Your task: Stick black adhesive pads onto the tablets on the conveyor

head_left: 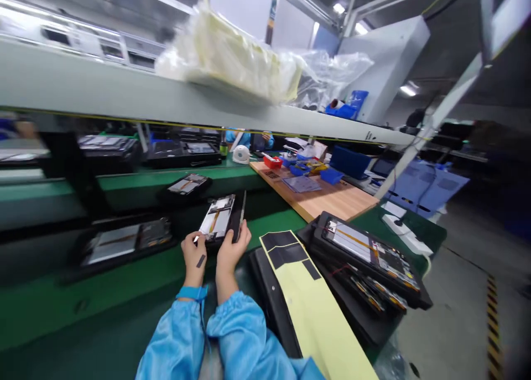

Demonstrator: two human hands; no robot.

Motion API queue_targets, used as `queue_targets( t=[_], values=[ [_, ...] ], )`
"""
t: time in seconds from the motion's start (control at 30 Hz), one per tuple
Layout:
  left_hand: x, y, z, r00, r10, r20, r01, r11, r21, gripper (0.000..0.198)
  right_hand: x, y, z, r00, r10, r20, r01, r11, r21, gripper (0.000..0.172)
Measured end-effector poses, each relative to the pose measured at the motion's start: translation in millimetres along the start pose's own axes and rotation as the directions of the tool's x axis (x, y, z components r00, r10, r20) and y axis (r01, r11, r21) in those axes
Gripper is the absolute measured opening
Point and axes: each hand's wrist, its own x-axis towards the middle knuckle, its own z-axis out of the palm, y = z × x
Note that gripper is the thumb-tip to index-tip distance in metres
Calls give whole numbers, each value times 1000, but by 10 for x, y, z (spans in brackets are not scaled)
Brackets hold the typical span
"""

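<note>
No writing can be read; blur smears most surfaces. A small dark marking on the shelf edge [370,136] is too tiny to make out. The opened tablet [218,218] shows no legible print.

Green counter [124,297] carries a black tray [124,243] just left of the left grip [194,258]. Right of the right grip [232,248] sit stacked trays [373,308].
</note>
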Motion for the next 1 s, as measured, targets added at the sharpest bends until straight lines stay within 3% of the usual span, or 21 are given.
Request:
queue_targets(
  t=[0.1,0.2,0.33,0.47,0.57,0.7,0.83,1.0],
  values=[
    [-495,247,-696,971,34,-236,-33,999,8,40,-449,-413,-329,992,-45,115,30,991,132,56],
    [-1100,608,-1361,929,126,-349,-115,992,51,29,-893,-762,-895,975,-67,213,18,974,226,54],
    [-2068,977,-2178,906,232,-355,-193,971,142,20,-1471,-934,-1844,941,-59,334,-37,961,273,51],
    [-2923,926,-2751,923,257,-286,-196,954,226,13,-2004,-736,-2598,905,-17,425,-96,965,243,46],
    [-3243,664,-2933,938,263,-225,-197,941,275,11,-2260,-508,-2823,871,-17,492,-61,988,142,43],
    [-3219,297,-2933,954,240,-181,-173,931,322,14,-2303,-323,-2811,807,-33,589,13,999,38,45],
    [-3071,92,-2941,976,210,-55,-178,921,348,30,-1915,-323,-2806,736,-59,674,115,993,-38,38],
    [-3087,80,-3131,974,195,117,-225,897,380,52,-1243,-380,-2819,620,-39,783,246,958,-147,29]
  ],
)
